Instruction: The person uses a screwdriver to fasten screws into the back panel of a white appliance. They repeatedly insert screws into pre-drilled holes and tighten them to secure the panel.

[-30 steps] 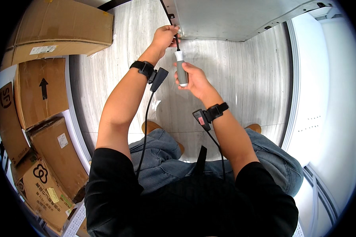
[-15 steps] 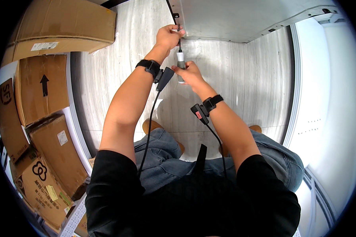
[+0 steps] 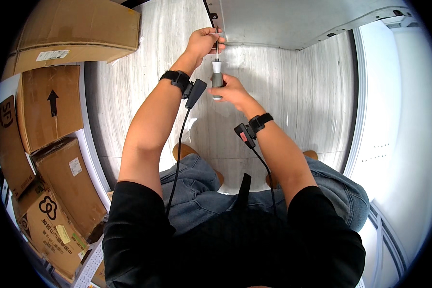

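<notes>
A screwdriver [image 3: 217, 67] with a grey and white handle and a thin metal shaft points away from me. My right hand [image 3: 231, 91] is closed round the lower part of its handle. Farther out, my left hand [image 3: 202, 44] has its fingers curled about the shaft near the tip, at the edge of a grey metal panel [image 3: 259, 24]. The tip is partly hidden by those fingers, and I cannot tell whether it sits in a screw. A small black bracket [image 3: 213, 16] with a hole is on the panel's edge just beyond.
Cardboard boxes [image 3: 50, 103] are stacked along the left side. On the right stands a white cabinet-like surface [image 3: 384, 120]. Black cables [image 3: 179, 158] run from the wrist straps towards my body. My knees are bent above the wood-patterned floor [image 3: 293, 105].
The screwdriver's handle has shifted slightly left and tilted, together with my right hand. My left fingers have spread a little on the shaft, and more of the shaft shows.
</notes>
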Action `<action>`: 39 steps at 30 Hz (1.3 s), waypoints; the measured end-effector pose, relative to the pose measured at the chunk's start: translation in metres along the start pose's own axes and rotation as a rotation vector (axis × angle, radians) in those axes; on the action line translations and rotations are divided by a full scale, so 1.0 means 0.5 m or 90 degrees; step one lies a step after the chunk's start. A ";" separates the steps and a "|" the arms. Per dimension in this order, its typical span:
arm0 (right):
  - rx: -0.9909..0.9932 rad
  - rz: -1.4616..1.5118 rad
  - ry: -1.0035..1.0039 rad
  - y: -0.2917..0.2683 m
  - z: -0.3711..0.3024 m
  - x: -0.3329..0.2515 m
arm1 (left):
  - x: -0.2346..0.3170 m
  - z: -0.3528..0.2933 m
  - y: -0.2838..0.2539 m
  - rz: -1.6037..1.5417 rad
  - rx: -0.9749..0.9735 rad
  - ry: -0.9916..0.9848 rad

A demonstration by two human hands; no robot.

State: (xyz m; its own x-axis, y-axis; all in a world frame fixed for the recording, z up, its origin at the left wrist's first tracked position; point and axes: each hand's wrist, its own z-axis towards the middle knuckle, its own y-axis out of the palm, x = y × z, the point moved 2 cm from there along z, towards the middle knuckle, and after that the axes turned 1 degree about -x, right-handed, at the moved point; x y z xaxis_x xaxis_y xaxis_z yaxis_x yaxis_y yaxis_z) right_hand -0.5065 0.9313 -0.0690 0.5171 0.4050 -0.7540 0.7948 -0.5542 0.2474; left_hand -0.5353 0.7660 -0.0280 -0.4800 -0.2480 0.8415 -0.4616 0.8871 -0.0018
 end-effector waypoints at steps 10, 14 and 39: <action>0.015 0.044 0.012 0.009 -0.011 0.003 | -0.014 0.011 0.001 0.098 0.016 0.032; -0.113 0.207 0.021 -0.012 -0.016 0.003 | -0.007 0.008 0.000 0.046 -0.008 0.008; -0.109 0.077 -0.015 -0.025 -0.011 0.021 | 0.000 0.000 0.000 -0.003 -0.012 0.014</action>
State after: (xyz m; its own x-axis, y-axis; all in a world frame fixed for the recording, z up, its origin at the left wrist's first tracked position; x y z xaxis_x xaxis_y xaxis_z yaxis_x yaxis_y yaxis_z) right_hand -0.5093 0.9464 -0.0767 0.6065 0.3247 -0.7258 0.7704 -0.4660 0.4352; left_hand -0.5352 0.7659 -0.0282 -0.4609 -0.2441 0.8532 -0.4494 0.8932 0.0127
